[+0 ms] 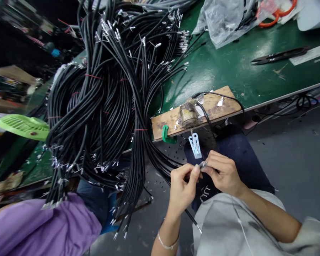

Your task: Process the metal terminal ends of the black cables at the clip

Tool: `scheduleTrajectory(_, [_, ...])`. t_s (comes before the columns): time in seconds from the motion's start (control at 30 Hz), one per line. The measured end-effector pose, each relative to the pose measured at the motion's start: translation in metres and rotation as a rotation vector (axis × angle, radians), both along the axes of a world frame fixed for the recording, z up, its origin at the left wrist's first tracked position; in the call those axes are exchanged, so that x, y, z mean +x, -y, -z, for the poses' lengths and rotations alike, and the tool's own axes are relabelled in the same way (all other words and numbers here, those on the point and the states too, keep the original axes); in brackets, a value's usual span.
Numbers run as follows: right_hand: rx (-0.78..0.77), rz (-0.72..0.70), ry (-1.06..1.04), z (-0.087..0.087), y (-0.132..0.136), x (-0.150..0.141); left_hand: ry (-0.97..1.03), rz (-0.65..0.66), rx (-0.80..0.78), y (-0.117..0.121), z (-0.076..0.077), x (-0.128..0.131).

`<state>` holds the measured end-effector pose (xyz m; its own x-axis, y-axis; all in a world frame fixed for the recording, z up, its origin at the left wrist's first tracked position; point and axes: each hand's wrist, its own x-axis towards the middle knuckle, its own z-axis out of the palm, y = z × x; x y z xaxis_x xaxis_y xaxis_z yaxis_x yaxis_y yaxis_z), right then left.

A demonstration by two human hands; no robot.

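My left hand (183,186) and my right hand (224,172) meet over my lap, fingertips pinched together. Between them is a cable end (202,164) with a silvery-grey tip; its exact shape is partly covered by my fingers. Black cables run from the bundle (140,142) on the left toward my left hand. Another black cable end with a pale tip (198,228) hangs below that wrist. Just beyond my fingertips, a light blue clothespin (195,145) hangs on a metal shaft from a small tape-wrapped motor (188,114).
The motor sits on a wooden board (162,124) held by a green clamp (168,136) at the green table's (245,76) edge. Thread snips (280,56), a plastic bag (222,21) and orange-handled scissors (277,14) lie farther back. A person in a purple top (45,227) sits left.
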<state>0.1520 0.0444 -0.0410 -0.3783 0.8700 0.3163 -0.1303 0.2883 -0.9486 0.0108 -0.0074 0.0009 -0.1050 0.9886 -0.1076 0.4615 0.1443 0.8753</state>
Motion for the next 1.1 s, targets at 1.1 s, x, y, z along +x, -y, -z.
scheduleTrajectory(1.1, [-0.966, -0.365, -0.678, 0.000, -0.047, -0.044, -0.235, -0.027, 0.560, -0.016, 0.002, -0.006])
